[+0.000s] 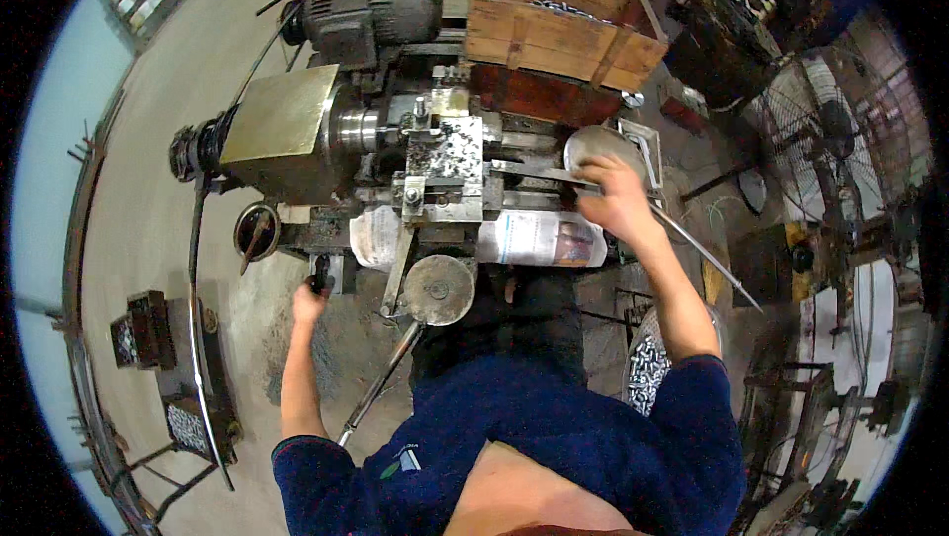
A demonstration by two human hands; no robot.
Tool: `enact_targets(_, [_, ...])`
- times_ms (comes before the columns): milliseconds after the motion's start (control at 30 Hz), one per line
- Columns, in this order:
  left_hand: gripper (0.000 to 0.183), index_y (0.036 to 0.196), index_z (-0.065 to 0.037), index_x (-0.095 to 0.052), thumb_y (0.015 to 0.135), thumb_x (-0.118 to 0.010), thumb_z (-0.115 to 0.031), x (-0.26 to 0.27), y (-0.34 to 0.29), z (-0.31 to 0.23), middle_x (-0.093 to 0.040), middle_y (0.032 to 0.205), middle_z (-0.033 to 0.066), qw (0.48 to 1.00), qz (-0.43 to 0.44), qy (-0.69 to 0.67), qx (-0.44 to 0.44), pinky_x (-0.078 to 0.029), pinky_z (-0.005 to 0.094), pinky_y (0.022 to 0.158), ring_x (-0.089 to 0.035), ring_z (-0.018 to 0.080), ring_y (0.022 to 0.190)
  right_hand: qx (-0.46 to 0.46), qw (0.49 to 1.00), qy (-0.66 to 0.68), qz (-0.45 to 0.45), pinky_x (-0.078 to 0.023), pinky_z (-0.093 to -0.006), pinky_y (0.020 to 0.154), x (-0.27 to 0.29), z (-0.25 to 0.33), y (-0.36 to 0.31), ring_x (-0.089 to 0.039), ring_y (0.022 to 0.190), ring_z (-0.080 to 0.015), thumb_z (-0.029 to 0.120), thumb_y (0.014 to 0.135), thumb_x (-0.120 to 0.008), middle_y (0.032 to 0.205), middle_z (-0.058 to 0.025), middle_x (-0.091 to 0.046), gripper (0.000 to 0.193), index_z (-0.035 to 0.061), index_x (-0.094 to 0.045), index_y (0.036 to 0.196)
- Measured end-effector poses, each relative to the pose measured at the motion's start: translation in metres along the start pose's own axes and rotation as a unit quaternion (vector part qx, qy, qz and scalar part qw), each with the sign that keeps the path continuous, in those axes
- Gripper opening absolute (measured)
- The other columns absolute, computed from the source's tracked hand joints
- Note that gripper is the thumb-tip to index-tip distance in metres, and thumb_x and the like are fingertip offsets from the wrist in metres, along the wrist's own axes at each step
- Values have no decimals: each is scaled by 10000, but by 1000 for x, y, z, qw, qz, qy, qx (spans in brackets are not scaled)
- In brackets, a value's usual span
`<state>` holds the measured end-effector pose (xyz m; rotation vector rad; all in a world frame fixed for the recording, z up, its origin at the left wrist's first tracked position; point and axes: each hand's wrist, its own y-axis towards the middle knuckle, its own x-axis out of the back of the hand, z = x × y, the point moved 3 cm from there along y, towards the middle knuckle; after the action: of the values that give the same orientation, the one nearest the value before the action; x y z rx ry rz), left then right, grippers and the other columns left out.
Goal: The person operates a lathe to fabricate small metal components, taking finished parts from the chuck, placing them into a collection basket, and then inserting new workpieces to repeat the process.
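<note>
A small lathe-like machine stands before me, its metal tool block [443, 168] strewn with small dark bits. My left hand [309, 303] is closed on a black handle [317, 277] at the machine's front left. Over the near edge of a round metal disc [590, 147] is my right hand [615, 202], close to the end of a flat steel lever [534, 172]. Its fingers are bent and slightly smeared, so its grip is unclear. A second round disc [440, 289] with a flat lever [398, 274] juts toward me between my arms.
Behind the machine are an electric motor [371, 7] and a wooden crate [554, 42] of small metal parts. A handwheel [257, 231] projects at left. Long rods [707, 254] stick out near both arms. A container of metal pieces [647, 368] sits beside my right elbow; a fan [835, 131] stands right.
</note>
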<state>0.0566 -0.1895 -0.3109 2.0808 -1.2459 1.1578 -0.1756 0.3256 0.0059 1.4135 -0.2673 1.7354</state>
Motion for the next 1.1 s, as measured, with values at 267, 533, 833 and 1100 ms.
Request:
enact_targets(267, [264, 991, -183, -600, 739, -614, -261, 35, 46, -17, -633, 867, 95, 925, 96, 355, -94, -491, 406, 649, -620, 287, 785, -317, 940, -127, -9, -419, -368, 895, 39, -136, -158, -540, 1011, -329, 136, 573, -627, 1076, -159, -591, 468, 38, -623, 1030])
enact_targets(533, [406, 1127, -88, -568, 757, -625, -246, 83, -26, -73, -652, 845, 141, 972, 188, 138, 41, -491, 373, 695, -627, 269, 788, -540, 770, -317, 123, -484, -420, 768, 33, -274, -327, -597, 881, -357, 204, 638, -603, 923, -196, -620, 385, 33, -564, 981])
enact_targets(833, [412, 1104, -8, -556, 784, -639, -254, 92, -148, -242, -639, 874, 148, 934, 339, -98, -57, -464, 352, 765, -620, 240, 846, -484, 861, -126, 86, -484, -451, 638, -23, -97, -357, -586, 676, -394, 258, 572, -622, 686, -231, -585, 271, 7, -565, 655])
enact_targets(1100, [226, 925, -27, -596, 788, -611, -207, 53, -147, -238, -599, 706, 153, 935, 344, -81, -33, -459, 358, 629, -588, 275, 645, -472, 880, -27, 50, -451, -455, 562, -44, -36, -339, -545, 602, -403, 237, 543, -633, 598, -213, -525, 298, -7, -482, 621])
